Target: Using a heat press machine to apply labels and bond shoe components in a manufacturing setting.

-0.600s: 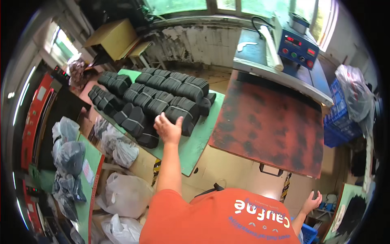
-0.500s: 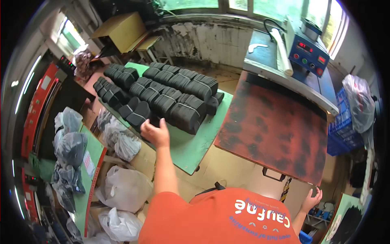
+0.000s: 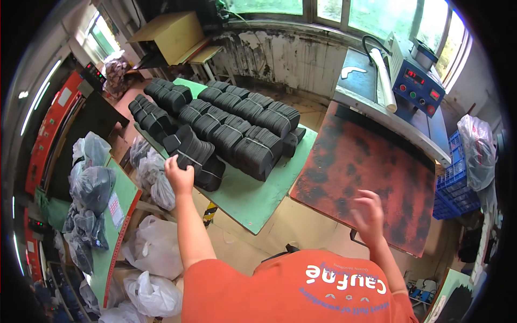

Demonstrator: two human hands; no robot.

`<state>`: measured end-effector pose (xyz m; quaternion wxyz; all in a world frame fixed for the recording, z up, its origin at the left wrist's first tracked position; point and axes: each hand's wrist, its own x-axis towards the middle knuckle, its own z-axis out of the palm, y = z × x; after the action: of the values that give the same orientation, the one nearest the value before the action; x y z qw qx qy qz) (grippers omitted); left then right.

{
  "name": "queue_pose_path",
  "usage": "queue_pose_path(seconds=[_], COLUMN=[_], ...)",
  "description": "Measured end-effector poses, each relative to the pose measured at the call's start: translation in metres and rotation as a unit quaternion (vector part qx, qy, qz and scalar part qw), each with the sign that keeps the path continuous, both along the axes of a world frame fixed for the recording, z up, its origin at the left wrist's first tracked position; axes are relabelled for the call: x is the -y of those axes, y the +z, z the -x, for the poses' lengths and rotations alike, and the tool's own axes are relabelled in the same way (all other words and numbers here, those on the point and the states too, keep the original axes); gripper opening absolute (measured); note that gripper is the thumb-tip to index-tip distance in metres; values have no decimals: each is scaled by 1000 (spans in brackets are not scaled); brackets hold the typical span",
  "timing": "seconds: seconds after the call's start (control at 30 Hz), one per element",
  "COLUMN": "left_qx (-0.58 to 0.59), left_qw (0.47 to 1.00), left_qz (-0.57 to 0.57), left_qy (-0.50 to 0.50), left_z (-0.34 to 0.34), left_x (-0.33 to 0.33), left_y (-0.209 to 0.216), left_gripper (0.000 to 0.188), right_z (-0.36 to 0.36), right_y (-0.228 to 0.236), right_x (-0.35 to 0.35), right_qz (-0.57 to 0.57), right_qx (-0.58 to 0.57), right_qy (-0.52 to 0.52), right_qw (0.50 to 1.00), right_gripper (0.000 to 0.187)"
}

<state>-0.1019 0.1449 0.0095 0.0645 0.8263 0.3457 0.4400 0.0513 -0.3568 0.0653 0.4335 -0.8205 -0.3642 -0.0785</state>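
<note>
My left hand [image 3: 179, 175] is closed on the near-left edge of a strapped bundle of flat black pieces [image 3: 195, 152], which leans at the left side of the green table [image 3: 256, 207]. What the pieces are made of I cannot tell. Another black stack [image 3: 210, 175] rests beside it, toward me. Rows of similar tied black bundles [image 3: 258, 151] lie farther back on the same table. Over the near part of a red board with black smudges [image 3: 366, 161] hovers my right hand [image 3: 369, 215], fingers loosely apart, slightly blurred, holding nothing.
A press-like machine with a blue control box [image 3: 417, 86] stands behind the board. Blue crates [image 3: 455, 177] topped by a clear bag are at right. Bagged dark goods [image 3: 91, 185] lie on a narrow green table at left, with white plastic bags [image 3: 153, 293] below. A cardboard box [image 3: 169, 37] sits at the back.
My left hand has moved left and closed on the black bundle, which now leans and fans out. My right hand has come up from the lower right to above the red board.
</note>
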Motion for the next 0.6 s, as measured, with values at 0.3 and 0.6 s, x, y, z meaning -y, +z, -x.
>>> queue_pose_path(seconds=[0.3,0.6], left_qx=[-112,-22], left_qw=[882,872], left_qz=[164,51], left_qy=[-428,-486], left_z=[-54,-99], left_x=[181,288], left_y=[105,69], left_gripper=[43,19], right_z=[16,-64], right_y=[53,-9], right_x=[-152,-73], right_qz=[171,-175], right_qx=[370,-451], right_qy=[223,32], right_qw=[886,875], right_gripper=[81,104])
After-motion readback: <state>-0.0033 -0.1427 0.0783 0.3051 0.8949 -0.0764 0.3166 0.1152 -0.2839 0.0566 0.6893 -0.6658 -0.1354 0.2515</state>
